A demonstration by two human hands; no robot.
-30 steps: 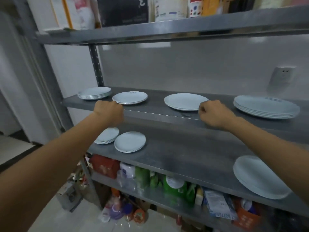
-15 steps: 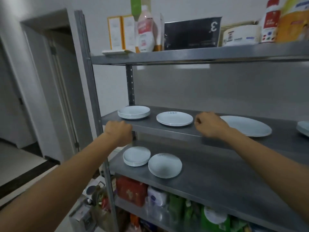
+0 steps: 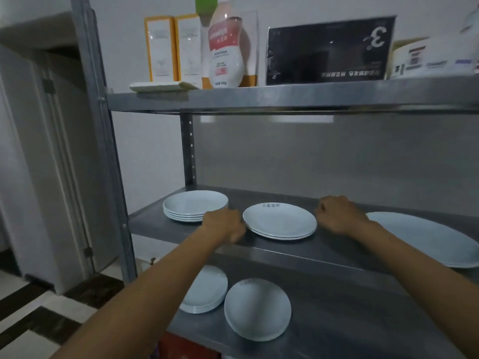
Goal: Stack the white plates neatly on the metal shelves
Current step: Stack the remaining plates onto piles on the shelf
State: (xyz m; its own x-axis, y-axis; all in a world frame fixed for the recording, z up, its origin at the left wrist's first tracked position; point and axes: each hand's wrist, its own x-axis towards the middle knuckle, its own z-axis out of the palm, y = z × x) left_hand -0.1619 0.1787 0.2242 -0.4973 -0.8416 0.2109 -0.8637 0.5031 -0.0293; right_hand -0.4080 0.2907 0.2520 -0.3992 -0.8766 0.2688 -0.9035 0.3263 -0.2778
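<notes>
- A metal rack stands against a pale wall (image 3: 311,156), with a doorway (image 3: 51,125) to the left and a dark-and-light tiled floor (image 3: 39,320) below it.
- The top shelf (image 3: 285,99) carries two cartons (image 3: 160,47), a pink bottle (image 3: 225,47), a black box (image 3: 329,50) and a white tub (image 3: 420,58).
- The middle shelf (image 3: 337,244) holds the white plates in three groups: a left stack (image 3: 195,206) near the post, a low middle stack (image 3: 280,221), and an oval plate (image 3: 425,239) at the right, cut off by the frame edge.
- The left hand (image 3: 224,225) sits between the left stack and the middle stack, fingers curled, knuckles against the middle stack's left rim.
- The right hand (image 3: 339,215) is on the other side, also curled, just beside the middle stack's right rim and in front of the oval plate's near end.
- Only the backs of the hands show, so I cannot tell whether either one actually grasps the rim.
- The lower shelf (image 3: 350,320) has a lower stack (image 3: 210,288) partly hidden by the left forearm and, just right of it, a round plate (image 3: 256,308) near the front edge.
</notes>
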